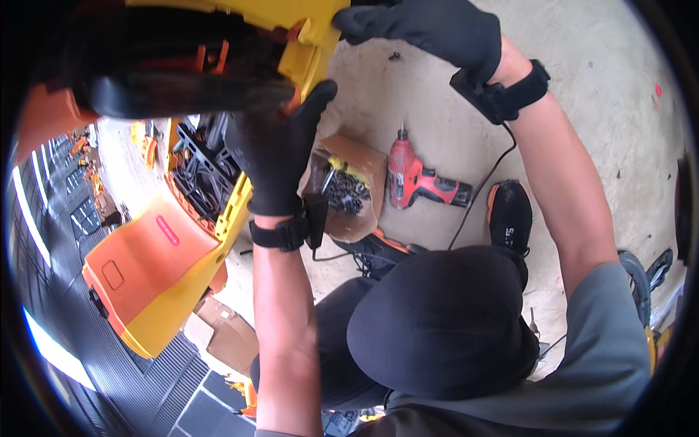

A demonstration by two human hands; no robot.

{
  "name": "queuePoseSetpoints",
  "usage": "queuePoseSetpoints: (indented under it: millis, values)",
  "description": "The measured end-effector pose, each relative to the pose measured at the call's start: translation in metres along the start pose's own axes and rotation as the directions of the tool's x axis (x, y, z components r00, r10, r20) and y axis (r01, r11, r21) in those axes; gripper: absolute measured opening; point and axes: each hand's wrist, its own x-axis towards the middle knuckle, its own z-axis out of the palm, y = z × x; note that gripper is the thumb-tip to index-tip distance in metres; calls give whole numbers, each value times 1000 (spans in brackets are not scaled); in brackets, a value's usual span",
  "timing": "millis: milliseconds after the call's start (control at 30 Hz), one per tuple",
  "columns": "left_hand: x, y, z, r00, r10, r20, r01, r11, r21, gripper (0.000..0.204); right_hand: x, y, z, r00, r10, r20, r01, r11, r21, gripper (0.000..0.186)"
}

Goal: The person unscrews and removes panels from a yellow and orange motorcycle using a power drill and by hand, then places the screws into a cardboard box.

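Yellow part: moulded yellow piece [318, 51] at the far left, off the floor [582, 80], running out of view
Dark section: glossy black piece [189, 98] across its near side, small orange tabs [212, 60] above
Left hand: gloved left hand [273, 149] up against the black piece, thumb raised beside the yellow edge; fingers hidden, can't tell if gripping
Right hand: gloved right hand [437, 36], fingers reaching left to the yellow piece's right edge; can't tell if clasped or just touching
Handling: looks like stiff plastic, probably bulky more than fragile; glossy black face may slip, weight unclear
Hold: best guess, thick yellow rim at right plus support from below; thin orange tabs look like poor grips
Drill: red power drill [411, 175] on floor, right of open cardboard box [373, 164]
Box: dark small hardware [348, 198] inside
Left side: orange-and-yellow moulded shell [149, 255], nearer than the black piece
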Motion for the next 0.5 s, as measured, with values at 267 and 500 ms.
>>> queuePoseSetpoints:
  millis: [267, 500]
  values:
    - [-2, 0, -1, 997, -63, 47, 71, 980, -186, 74, -58, 79, 46, 914, 338, 224, -97, 719, -688, 24]
    - [1, 0, 10, 995, 2, -102, -17, 989, -148, 62, -118, 197, 179, 884, 231, 405, 184, 626, -758, 29]
